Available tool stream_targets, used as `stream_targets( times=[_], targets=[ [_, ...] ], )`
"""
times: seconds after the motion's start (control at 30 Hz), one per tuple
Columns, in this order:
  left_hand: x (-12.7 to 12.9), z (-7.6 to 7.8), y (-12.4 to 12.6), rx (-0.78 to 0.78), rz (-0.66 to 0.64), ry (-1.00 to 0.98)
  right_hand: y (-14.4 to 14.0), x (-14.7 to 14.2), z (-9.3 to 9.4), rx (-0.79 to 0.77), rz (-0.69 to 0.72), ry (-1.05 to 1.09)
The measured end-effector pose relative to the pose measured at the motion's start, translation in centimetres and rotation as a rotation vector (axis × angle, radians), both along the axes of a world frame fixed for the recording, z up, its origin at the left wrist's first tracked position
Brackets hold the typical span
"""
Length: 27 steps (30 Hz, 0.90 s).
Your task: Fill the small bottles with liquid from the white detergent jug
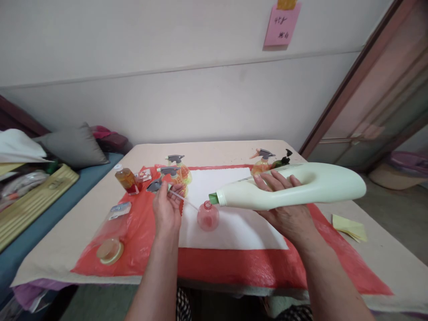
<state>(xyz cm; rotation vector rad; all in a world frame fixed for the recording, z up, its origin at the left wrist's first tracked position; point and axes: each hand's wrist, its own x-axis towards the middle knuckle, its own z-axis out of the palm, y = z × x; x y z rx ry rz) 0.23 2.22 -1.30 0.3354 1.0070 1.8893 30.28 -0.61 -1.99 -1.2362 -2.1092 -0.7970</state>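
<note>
My right hand (284, 200) is wrapped round a large pale-green jug-style bottle (321, 187), tipped nearly level with its green spout pointing left. The spout is just above and beside the mouth of a small round pink bottle (207, 217), which stands upright on a white sheet (240, 232). Between its fingers my left hand (168, 203) holds a spray nozzle (154, 185) with a grey head. The nozzle's thin tube slants down right towards the pink bottle. Whether liquid is flowing from the spout I cannot tell.
Behind my left hand stand spray bottles (182, 173). Another spray bottle (261, 166) is at the back right. On the left are an amber bottle (127, 179) and a clear jar (112, 227). Yellow notes (349, 226) lie right of the red plastic sheet (234, 267).
</note>
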Motion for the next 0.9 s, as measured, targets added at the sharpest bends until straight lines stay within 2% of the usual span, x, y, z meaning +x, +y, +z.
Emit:
stream_targets(
  times=[0.9],
  targets=[
    [-0.07,0.20,0.00,-0.007,0.006,-0.008,-0.02,0.13,0.20,0.024,-0.002,-0.019]
  ],
)
